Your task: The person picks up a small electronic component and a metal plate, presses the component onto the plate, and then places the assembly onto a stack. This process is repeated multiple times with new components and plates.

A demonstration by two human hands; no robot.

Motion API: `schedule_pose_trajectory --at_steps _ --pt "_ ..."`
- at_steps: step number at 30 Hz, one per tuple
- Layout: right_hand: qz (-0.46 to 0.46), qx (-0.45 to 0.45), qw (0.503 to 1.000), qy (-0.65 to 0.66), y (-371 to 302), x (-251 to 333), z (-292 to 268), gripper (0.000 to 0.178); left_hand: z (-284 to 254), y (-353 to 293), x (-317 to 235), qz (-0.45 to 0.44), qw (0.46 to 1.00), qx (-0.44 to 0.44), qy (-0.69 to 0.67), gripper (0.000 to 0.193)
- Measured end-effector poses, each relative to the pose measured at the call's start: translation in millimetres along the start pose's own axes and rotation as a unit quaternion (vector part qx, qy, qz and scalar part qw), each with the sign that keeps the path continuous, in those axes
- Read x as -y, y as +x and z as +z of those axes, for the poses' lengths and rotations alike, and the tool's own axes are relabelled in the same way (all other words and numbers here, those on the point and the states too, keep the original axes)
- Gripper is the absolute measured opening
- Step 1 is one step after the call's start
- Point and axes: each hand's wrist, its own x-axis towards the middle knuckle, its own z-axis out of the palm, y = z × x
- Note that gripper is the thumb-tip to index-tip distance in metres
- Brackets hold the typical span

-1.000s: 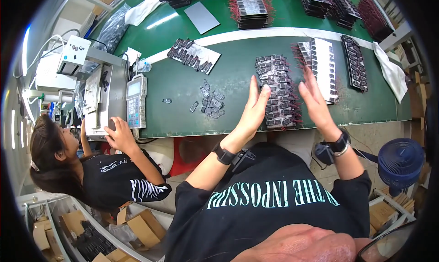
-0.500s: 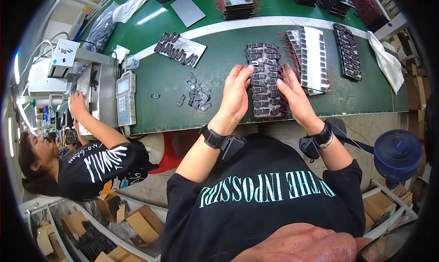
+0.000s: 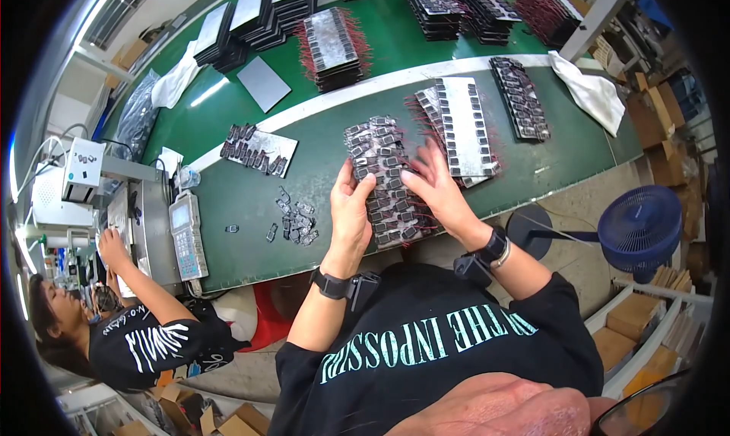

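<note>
In front of me on the green bench lies a long board point(image 3: 386, 221) covered with rows of small black square parts, thin red wires sticking out along its right side. My left hand point(image 3: 352, 212) grips its left edge, thumb on top of the parts. At the right side, my right hand point(image 3: 442, 193) has its fingers stretched apart, the thumb over the parts at the edge. Whether those fingers touch the wires is hard to see. Just beyond is a white plate point(image 3: 465, 124) edged with black parts and red wires, lying on another plate.
Loose black parts point(image 3: 296, 221) lie left of the board, near a partly filled plate point(image 3: 275, 151). Another filled board point(image 3: 519, 101) lies right, beside a white cloth point(image 3: 589, 94). Wired plates point(image 3: 332, 44) are stacked farther back. A co-worker point(image 3: 144, 329) works at a machine left; a blue fan point(image 3: 639, 227) stands right.
My view has shifted, so the bench sits lower and more to the left. My right hand's fingers have spread and lifted from the board's side; my left hand stays on its left edge.
</note>
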Motion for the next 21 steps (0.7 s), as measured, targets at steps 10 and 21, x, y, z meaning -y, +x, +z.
schedule_pose_trajectory --at_steps 10,21 --pt "-0.026 0.138 0.955 -0.261 26 35 5 0.081 -20 -5 -18 0.013 0.984 -0.037 -0.177 0.058" --pt "-0.128 0.063 0.654 -0.742 15 30 59 0.085 -50 -30 -53 0.103 0.985 -0.121 -0.068 0.063"
